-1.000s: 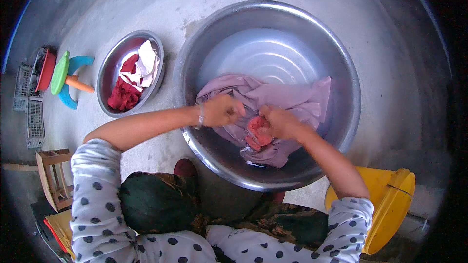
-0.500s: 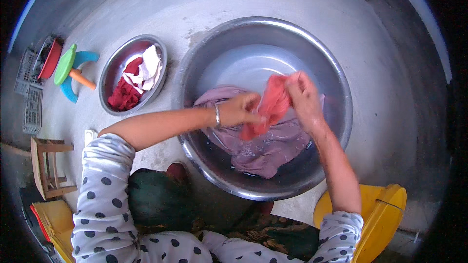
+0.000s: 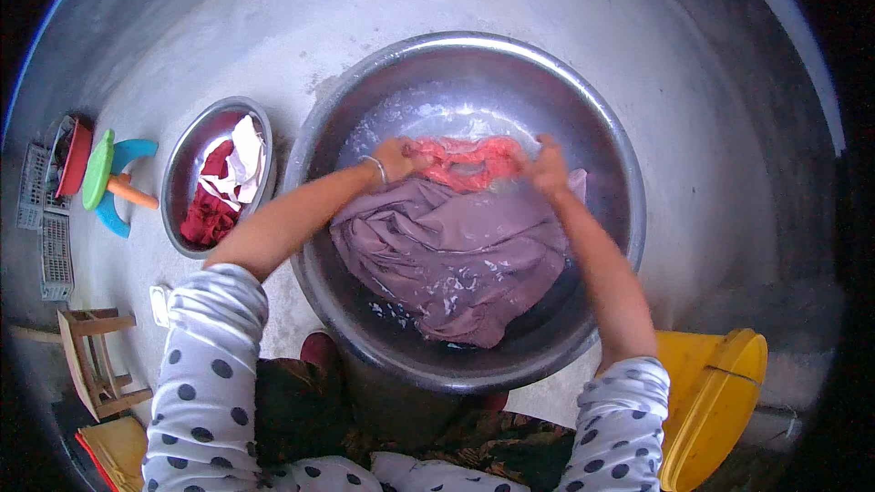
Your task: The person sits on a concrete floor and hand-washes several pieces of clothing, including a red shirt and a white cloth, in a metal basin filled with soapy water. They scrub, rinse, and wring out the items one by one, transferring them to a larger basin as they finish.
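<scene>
A coral-red wet cloth (image 3: 488, 157) stretches between my two hands at the soapy water in the middle of a large metal basin (image 3: 612, 118). Its left end is gripped by my left hand (image 3: 397, 160), which has a bracelet at the wrist. At the other end, the fingers of my right hand (image 3: 547, 168) close on the cloth; motion blurs them somewhat. Just nearer to me, a large mauve garment (image 3: 456, 237) lies bunched and wet, with flecks of suds on it. I cannot tell what kind of garment the red cloth is.
Left of the basin stands a smaller metal bowl (image 3: 170, 173) holding dark red and white cloths (image 3: 244, 159). Beyond it are a green, blue and orange plastic item (image 3: 97, 171), a red basin (image 3: 77, 159) and a wooden stool (image 3: 91, 360). A yellow bucket (image 3: 720, 401) is at the lower right.
Both hands have lowered the red cloth from above the mauve garment to the water and spread it sideways. The hands are farther apart. The view has shifted a little.
</scene>
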`<move>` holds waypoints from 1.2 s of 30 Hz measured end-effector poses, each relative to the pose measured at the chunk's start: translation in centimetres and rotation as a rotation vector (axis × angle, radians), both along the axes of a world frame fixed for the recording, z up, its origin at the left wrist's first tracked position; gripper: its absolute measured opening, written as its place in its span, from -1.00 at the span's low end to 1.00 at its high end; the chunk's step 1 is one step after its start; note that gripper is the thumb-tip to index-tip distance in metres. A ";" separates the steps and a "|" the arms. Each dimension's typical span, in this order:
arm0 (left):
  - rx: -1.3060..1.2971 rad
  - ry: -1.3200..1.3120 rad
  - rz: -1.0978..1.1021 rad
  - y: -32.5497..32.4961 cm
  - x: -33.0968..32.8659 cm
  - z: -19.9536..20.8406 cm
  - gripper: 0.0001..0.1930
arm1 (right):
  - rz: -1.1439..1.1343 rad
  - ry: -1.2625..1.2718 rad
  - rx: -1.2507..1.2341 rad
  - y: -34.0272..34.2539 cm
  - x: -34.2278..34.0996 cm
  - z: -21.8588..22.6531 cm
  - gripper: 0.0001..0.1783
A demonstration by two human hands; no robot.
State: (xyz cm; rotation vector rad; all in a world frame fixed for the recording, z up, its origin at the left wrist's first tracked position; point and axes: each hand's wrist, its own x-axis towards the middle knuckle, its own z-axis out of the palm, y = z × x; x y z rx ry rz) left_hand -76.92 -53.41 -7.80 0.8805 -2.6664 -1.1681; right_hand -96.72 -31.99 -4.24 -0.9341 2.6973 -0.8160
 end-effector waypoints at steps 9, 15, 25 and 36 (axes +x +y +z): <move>0.448 0.361 0.198 -0.3 0.1 -1.2 -0.86 | 0.243 -0.291 -0.133 -0.5 1.2 0.0 -0.63; 0.009 0.358 0.242 0.2 0.2 -1.0 -0.78 | 0.213 0.115 -0.225 0.4 0.9 -3.0 -0.59; -0.376 0.062 -0.161 1.8 -0.5 -2.2 -0.68 | 0.543 0.073 0.035 0.9 2.7 -1.3 -0.83; 0.366 0.430 -0.020 -0.5 -1.2 4.3 -0.65 | 0.160 -0.325 -0.515 -0.7 -0.3 6.5 -0.81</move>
